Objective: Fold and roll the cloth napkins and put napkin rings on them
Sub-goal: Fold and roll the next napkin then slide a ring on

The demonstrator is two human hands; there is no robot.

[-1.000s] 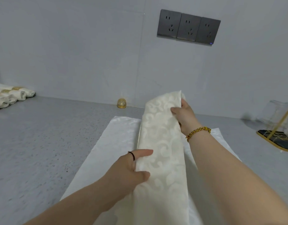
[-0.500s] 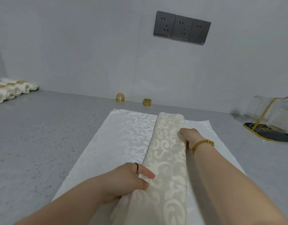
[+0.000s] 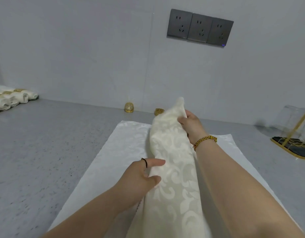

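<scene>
At centre frame we grip the folded cream napkin [image 3: 172, 162] with both hands, left hand [image 3: 141, 176] pinching its near edge, right hand [image 3: 191, 124] clutching its raised far end.

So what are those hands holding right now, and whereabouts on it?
Both hold the folded cream napkin: the right hand grips its far end, the left hand pinches its left edge nearer the person.

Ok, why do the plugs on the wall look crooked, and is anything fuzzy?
Head view: the wide lens bends things, so the sockets tilt and the back edge of the counter runs slanted. Head view: the glass thing at the right edge looks smeared and fuzzy. Head view: the light is soft and even, with only a faint shadow under the lifted napkin on the flat cloth.
</scene>
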